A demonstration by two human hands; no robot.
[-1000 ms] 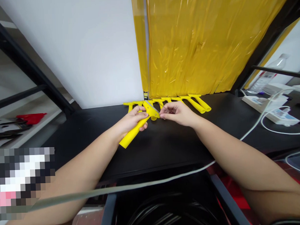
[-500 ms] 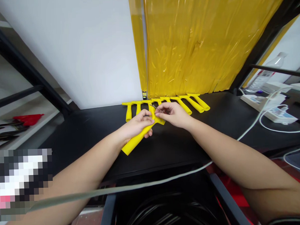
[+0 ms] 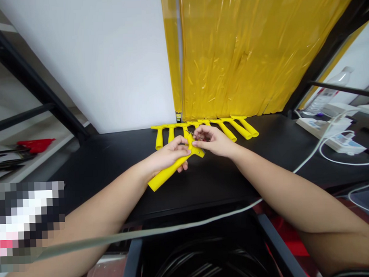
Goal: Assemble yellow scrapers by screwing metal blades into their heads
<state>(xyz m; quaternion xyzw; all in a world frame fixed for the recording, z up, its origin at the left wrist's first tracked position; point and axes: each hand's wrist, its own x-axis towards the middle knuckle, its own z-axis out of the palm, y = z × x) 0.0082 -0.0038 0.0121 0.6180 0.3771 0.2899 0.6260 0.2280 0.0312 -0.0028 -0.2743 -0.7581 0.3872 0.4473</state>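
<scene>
My left hand (image 3: 168, 156) grips a yellow T-shaped scraper (image 3: 166, 174) by its handle, holding it a little above the black table (image 3: 112, 157). My right hand (image 3: 214, 142) pinches a thin metal blade (image 3: 190, 133) at the scraper's head, fingers closed on it. Behind both hands, a row of several more yellow scrapers (image 3: 229, 127) lies along the back of the table.
Yellow plastic sheeting (image 3: 248, 51) hangs behind the table beside a white wall. A white power strip (image 3: 320, 127), cables and a clear bottle (image 3: 328, 91) are at the right. A red tool (image 3: 36, 144) lies on a shelf at left. A dark bin (image 3: 203, 255) sits below.
The scraper's head has tipped down and shifted slightly right in my left hand. My right hand has closed in on the blade at the head.
</scene>
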